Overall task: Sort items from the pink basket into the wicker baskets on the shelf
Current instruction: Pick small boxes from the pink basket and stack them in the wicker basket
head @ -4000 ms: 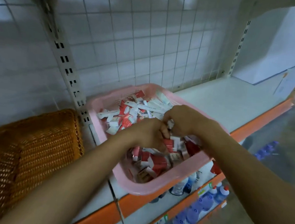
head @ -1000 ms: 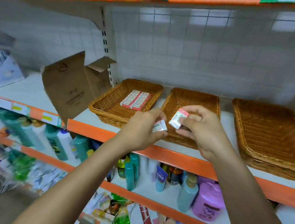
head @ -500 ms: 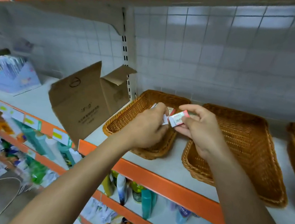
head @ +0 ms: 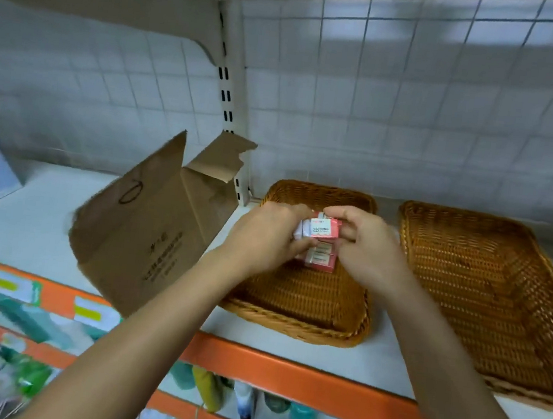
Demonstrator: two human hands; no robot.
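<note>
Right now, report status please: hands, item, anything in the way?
Left hand and right hand both pinch small pink-and-white box over brown wicker basket. Similar pink boxes already inside. Torn brown cardboard carton stands left, not blocking.

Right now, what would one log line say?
left hand: grips white box | right hand: grips pink 2B box | over left wicker basket | pink boxes inside

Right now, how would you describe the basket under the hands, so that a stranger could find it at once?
Look at the white shelf with the orange front edge. Of the wicker baskets on it, take the leftmost basket, next to the torn cardboard box. Unlike its empty neighbour, it alone holds pink packs.
</note>
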